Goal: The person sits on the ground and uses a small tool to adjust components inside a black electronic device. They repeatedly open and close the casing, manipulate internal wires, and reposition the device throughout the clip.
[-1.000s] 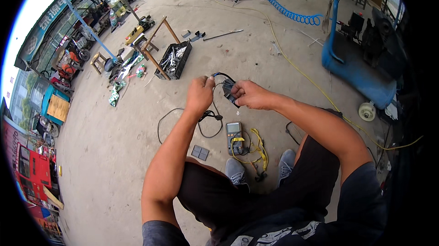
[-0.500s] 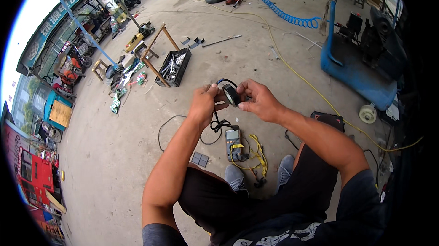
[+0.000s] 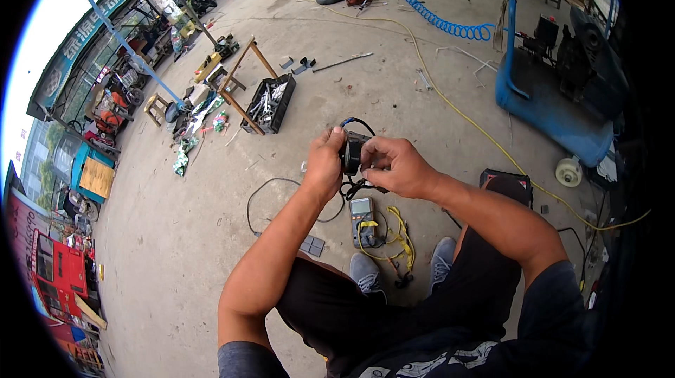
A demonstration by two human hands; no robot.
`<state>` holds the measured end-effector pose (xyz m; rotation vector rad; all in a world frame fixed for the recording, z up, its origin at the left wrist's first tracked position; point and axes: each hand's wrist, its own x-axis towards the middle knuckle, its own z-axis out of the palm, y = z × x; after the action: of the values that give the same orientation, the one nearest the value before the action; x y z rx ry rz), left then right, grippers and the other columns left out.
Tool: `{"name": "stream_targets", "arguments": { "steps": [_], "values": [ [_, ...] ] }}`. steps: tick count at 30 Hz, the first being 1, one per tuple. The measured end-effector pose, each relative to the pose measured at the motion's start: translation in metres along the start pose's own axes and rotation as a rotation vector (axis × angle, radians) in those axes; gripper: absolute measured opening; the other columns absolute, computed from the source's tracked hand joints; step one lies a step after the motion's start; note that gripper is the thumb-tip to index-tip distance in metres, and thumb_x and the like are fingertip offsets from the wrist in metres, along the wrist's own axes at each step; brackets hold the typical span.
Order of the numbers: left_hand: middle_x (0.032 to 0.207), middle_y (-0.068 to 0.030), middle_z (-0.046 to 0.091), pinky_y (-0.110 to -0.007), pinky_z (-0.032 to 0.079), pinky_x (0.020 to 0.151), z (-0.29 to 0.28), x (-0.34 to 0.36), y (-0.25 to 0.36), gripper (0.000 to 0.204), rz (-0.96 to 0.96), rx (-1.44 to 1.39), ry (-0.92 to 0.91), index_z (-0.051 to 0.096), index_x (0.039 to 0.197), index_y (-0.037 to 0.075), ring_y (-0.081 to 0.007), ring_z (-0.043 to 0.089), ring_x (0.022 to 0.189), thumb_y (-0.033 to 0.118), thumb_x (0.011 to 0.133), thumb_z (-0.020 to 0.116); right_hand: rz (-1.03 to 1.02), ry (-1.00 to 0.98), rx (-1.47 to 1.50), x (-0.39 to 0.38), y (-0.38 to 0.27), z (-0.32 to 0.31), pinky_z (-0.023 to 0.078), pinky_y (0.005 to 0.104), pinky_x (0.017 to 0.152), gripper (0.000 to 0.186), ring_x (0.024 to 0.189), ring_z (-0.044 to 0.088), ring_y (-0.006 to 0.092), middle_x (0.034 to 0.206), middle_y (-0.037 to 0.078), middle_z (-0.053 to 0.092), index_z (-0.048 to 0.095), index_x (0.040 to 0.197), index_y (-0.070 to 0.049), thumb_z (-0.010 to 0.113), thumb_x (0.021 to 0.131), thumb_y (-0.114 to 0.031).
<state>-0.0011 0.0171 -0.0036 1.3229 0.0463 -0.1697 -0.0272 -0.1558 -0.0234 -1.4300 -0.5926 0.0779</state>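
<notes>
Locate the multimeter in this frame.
In the head view, the multimeter lies on the concrete floor just below both hands, ahead of the grey shoes.

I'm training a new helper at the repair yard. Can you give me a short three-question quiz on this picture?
1. True or false: both hands hold the small black part.
2. What lies on the ground just ahead of the shoes? A) multimeter B) hammer C) bucket
3. What colour is the coiled hose?

Key: 1 true: left hand and right hand grip it. 2 A, the multimeter. 3 blue.
</notes>
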Motion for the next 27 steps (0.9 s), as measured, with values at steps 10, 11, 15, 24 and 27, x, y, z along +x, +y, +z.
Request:
{"name": "stream_targets", "arguments": {
  "steps": [10, 11, 15, 24, 27],
  "values": [
    [0.074, -0.0062, 0.055, -0.031, 0.043, 0.066, -0.007, 0.0, 0.001, 0.032, 0.191, 0.578, -0.041, 0.056, 0.086, -0.003, -0.013, 0.049, 0.071, 0.024, 0.101, 0.048, 0.02, -0.052, -0.286, 0.01, -0.02, -0.033, 0.043, 0.0229, 0.056, 0.017, 0.063, 0.054, 0.0059, 0.076, 0.001, 0.063, 0.069, 0.096, 0.003, 0.074, 0.083, -0.007],
    [0.073, -0.0069, 0.055, -0.032, 0.044, 0.066, -0.006, -0.001, 0.0, 0.033, 0.204, 0.6, -0.045, 0.056, 0.086, -0.003, -0.0137, 0.049, 0.071, 0.024, 0.101, 0.048, -0.027, -0.059, -0.336, 0.01, -0.015, -0.034, 0.043, 0.0236, 0.055, 0.017, 0.062, 0.053, 0.0065, 0.075, 0.002, 0.063, 0.07, 0.095, 0.003, 0.074, 0.083, -0.007],
    [0.073, -0.01, 0.057, -0.033, 0.044, 0.067, -0.006, 0.0, 0.0, 0.033, 0.25, 0.664, -0.057, 0.056, 0.085, -0.004, -0.0163, 0.051, 0.07, 0.025, 0.1, 0.049, -0.06, -0.062, -0.361, 0.01, -0.014, -0.032, 0.043, 0.0259, 0.055, 0.017, 0.061, 0.054, 0.0079, 0.072, 0.004, 0.063, 0.071, 0.095, 0.002, 0.075, 0.081, -0.007],
    [0.071, -0.0129, 0.058, -0.035, 0.044, 0.065, -0.005, -0.001, -0.001, 0.033, 0.261, 0.711, -0.05, 0.056, 0.084, -0.003, -0.0188, 0.052, 0.067, 0.025, 0.1, 0.05, -0.348, -0.05, -0.637, 0.008, -0.02, -0.031, 0.045, 0.0353, 0.055, 0.009, 0.062, 0.061, 0.0239, 0.073, 0.012, 0.064, 0.07, 0.085, 0.001, 0.071, 0.081, -0.008],
    [0.07, -0.0139, 0.057, -0.036, 0.044, 0.064, -0.006, 0.001, -0.003, 0.034, 0.253, 0.729, -0.024, 0.056, 0.083, -0.003, -0.0197, 0.052, 0.067, 0.026, 0.1, 0.05, -0.328, -0.054, -0.689, 0.007, -0.025, -0.027, 0.048, 0.0422, 0.06, 0.011, 0.07, 0.062, 0.0352, 0.075, 0.014, 0.063, 0.065, 0.08, -0.002, 0.068, 0.08, -0.013]
  ]
}}
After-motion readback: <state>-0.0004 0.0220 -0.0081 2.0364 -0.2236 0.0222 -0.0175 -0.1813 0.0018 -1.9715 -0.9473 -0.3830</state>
